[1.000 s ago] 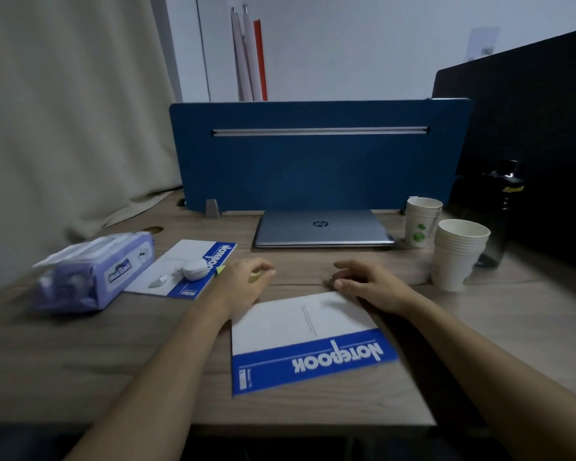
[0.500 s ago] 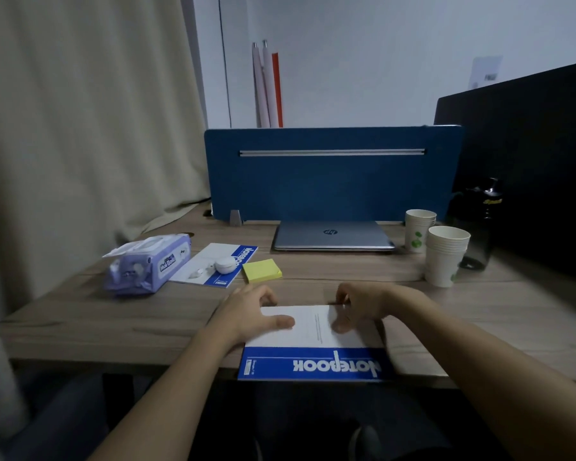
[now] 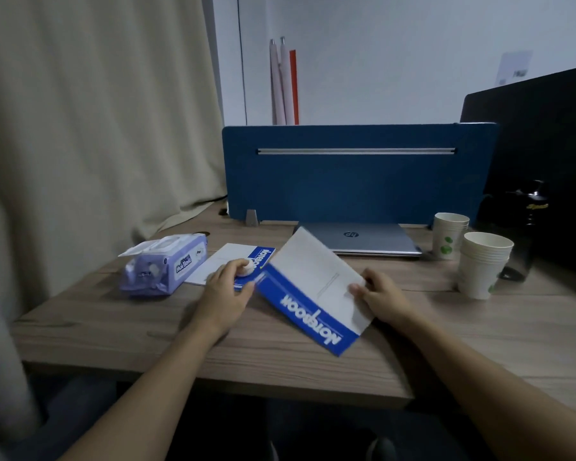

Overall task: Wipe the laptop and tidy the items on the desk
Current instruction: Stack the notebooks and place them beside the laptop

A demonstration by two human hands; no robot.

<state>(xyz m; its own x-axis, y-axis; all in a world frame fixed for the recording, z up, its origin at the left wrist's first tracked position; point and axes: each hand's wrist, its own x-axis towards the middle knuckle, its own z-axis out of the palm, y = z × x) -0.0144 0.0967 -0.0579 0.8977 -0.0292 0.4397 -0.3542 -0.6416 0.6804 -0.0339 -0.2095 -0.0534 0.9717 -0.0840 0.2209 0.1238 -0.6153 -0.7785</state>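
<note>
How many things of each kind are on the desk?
Notebooks: 2 (lifted notebook, flat notebook)
Wipes pack: 1
Laptop: 1
Paper cup stacks: 2 (near stack, far stack)
Black bottle: 1
Small white thing: 1
Total: 8

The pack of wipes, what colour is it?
Pale purple, with a white flap on top; the head view shows it.

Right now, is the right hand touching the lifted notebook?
Touching. The head view shows the right hand pinching the right edge of the lifted notebook, thumb on its white cover.
</note>
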